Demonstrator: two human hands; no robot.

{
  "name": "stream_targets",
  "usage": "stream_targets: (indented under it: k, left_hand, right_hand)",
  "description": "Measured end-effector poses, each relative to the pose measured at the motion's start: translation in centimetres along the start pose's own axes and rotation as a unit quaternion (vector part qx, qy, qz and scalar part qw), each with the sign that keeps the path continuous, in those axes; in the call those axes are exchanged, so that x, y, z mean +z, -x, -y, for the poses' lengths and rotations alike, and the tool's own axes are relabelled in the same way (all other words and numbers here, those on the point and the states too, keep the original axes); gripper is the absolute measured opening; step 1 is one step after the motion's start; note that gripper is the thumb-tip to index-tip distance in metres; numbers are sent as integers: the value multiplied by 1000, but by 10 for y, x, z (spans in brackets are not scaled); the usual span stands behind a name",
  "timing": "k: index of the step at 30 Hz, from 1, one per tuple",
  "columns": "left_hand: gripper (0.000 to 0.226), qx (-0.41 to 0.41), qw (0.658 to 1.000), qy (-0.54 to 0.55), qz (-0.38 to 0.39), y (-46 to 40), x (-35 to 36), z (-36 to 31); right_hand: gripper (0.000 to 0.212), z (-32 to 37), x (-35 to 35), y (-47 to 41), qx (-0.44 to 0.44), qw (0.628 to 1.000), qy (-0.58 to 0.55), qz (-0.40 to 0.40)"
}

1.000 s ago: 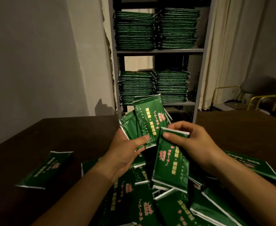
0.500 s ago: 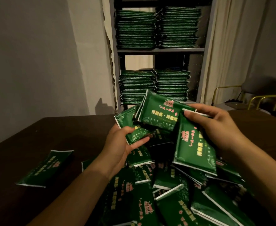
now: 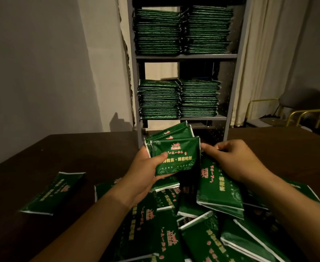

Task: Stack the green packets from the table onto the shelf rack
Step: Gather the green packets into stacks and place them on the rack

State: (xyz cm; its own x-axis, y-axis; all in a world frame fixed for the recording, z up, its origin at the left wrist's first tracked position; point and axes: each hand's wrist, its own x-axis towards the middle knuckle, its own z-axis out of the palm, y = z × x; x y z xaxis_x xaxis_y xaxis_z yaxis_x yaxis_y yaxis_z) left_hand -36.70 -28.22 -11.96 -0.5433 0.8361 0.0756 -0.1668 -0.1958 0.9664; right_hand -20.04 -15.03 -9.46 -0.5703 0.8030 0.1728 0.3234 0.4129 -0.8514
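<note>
The dark counter (image 3: 76, 154) fills the lower half of my view and runs off the frame on three sides; only its far edge shows, at 12 o'clock. The counter is bare to the far left and far right. Behind that edge stands the grey shelf rack (image 3: 186, 56). Its top is cut off and its foot is hidden by the counter, so I see two loaded shelves. Each carries two stacks of green packets side by side, four stacks in all: the upper pair (image 3: 182, 30) nearly reaches the shelf above, while the lower pair (image 3: 179, 99) has open room over it. The packets in each stack are too many and too fine to count.

At 6 o'clock a loose pile of green packets (image 3: 208, 235) spreads under my forearms; it overlaps so much, and runs off the bottom edge, that I cannot count it. One single packet (image 3: 52, 193) lies apart at 9 o'clock.

My left hand (image 3: 146, 173) grips a fan of about three held packets (image 3: 176, 154), thumb on the front one. My right hand (image 3: 233, 159) has its fingers curled, pinching the right edge of that front packet; whether it also holds the tilted packet (image 3: 219, 188) beneath it is hidden.
</note>
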Motion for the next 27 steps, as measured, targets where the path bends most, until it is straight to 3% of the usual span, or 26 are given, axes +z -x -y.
stream_targets:
  k: [2,4,7,10,12,14,16,18,20,24,27]
  left_hand:
    - [32,-4,1000,4,-2,0,1,0]
    - [34,-15,1000,21,-3,1,3,0]
    - [35,-37,996,75,5,0,6,1]
    - [73,-62,995,60,43,4,12,2]
    - [75,-51,997,-42,46,7,17,5]
    - [51,-19,996,-90,21,7,18,6]
    - [35,-7,998,-61,-4,6,16,4]
    - [29,-1,999,-47,-1,4,9,0]
    - [32,15,994,-110,6,4,3,-1]
    - [44,60,969,-238,-10,0,-10,1]
    - [55,56,967,-250,0,1,-14,3]
  right_hand:
    - [49,-1,2,-1,16,996,-88,-23]
    - [42,-4,5,-5,23,981,-176,-83]
    - [33,-4,14,-6,-10,978,-121,-170]
    - [26,1,27,0,-46,971,-80,-220]
    - [26,3,32,0,-47,974,-123,-185]
    - [28,7,29,1,-24,977,-188,-98]
    - [26,9,18,3,-20,979,-201,-7]
    - [48,6,6,1,-42,973,-214,76]
    - [53,0,-1,0,-65,964,-224,127]
    - [35,-12,2,0,-98,979,-112,136]
    - [52,-15,7,2,-84,981,-46,170]
